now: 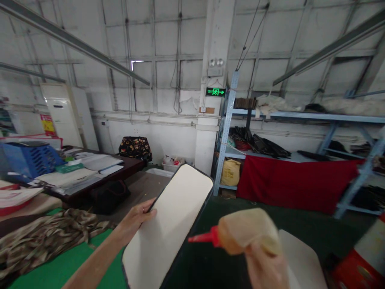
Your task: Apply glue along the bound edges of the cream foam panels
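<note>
My left hand [143, 213] grips the left edge of a long white panel [173, 216] with rounded corners and a dark rim. The panel is held up at a slant, its white face toward me. In my right hand [267, 261] is a squeeze bottle [246, 230] with amber contents and a red pointed nozzle. It lies on its side in the air, the nozzle pointing left toward the panel's right edge but apart from it. Motion smears the right hand and the bottle a little. A second pale panel [300, 257] lies behind the right hand.
Camouflage cloth strips [51, 237] are heaped on the green surface [69, 265] at left. Beyond stands a dark table [129, 166] with papers and a blue basket [33, 158]. Blue shelving [225, 132] with a red cloth [297, 182] stands at right. A red-and-white container [363, 257] is at lower right.
</note>
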{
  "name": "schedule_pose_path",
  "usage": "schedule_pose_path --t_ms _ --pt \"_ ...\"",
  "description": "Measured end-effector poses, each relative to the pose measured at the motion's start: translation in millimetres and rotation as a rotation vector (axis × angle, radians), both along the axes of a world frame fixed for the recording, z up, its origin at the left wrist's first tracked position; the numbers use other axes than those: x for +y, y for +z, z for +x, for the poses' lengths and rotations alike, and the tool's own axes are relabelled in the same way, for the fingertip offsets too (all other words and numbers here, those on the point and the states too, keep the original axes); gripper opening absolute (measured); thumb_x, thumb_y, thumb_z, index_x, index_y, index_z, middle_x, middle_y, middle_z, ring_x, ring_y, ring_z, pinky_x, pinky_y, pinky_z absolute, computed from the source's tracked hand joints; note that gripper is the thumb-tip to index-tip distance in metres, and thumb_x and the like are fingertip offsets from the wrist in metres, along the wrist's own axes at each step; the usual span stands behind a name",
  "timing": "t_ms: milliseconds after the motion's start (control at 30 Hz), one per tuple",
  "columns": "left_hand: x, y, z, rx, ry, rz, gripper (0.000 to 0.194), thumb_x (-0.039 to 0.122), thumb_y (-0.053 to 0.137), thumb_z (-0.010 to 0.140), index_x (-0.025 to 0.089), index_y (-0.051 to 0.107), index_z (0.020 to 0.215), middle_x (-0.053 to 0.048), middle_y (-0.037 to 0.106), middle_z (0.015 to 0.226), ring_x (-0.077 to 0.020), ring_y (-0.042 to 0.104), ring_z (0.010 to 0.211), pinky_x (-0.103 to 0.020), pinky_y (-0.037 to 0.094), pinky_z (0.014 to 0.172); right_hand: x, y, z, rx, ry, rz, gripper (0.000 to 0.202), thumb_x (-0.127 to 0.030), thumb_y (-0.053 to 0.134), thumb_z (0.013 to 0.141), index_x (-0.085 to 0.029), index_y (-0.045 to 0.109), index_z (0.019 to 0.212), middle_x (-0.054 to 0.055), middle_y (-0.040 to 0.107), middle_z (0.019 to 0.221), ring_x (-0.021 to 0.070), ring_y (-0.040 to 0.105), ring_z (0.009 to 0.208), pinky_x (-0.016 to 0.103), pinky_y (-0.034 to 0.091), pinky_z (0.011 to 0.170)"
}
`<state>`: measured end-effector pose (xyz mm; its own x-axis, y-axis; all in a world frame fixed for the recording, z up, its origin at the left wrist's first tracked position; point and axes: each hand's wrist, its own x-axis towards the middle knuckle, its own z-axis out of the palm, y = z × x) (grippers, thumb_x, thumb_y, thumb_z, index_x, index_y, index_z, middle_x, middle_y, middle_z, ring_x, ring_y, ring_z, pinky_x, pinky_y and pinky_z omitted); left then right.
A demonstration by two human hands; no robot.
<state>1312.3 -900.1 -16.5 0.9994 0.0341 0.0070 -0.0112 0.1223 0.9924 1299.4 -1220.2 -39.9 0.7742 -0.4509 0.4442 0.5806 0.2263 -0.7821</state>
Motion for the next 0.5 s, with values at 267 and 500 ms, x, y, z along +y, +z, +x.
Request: schedule_pose_path --t_ms 267,500 --pt "11.4 33.8 -22.9 0.102 -0.233 0.135 0.05 0.031 0.075 0.067 0.019 0.067 0.114 -0.009 0.07 0.109 -0.0305 0.065 0.096 -0.036 0.051 0.084 -79.4 102.2 45.1 -0.136 0.007 0.123 0.062 -0.047 0.085 0.041 -0.018 0.065 0.092 0.011 0.067 0.089 0.0288 0.064 0.084 0.048 0.051 0.079" --pt "9.5 50.6 -27.3 0.092 -0.256 0.184 0.047 0.029 0.076 0.064 0.02 0.07 0.11 -0.008 0.07 0.106 -0.033 0.064 0.1 -0.04 0.048 0.089 -73.8 100.5 57.5 -0.111 0.179 0.015 0.05 -0.043 0.088 0.035 -0.02 0.066 0.074 0.006 0.066 0.072 0.0229 0.062 0.066 0.043 0.053 0.067"
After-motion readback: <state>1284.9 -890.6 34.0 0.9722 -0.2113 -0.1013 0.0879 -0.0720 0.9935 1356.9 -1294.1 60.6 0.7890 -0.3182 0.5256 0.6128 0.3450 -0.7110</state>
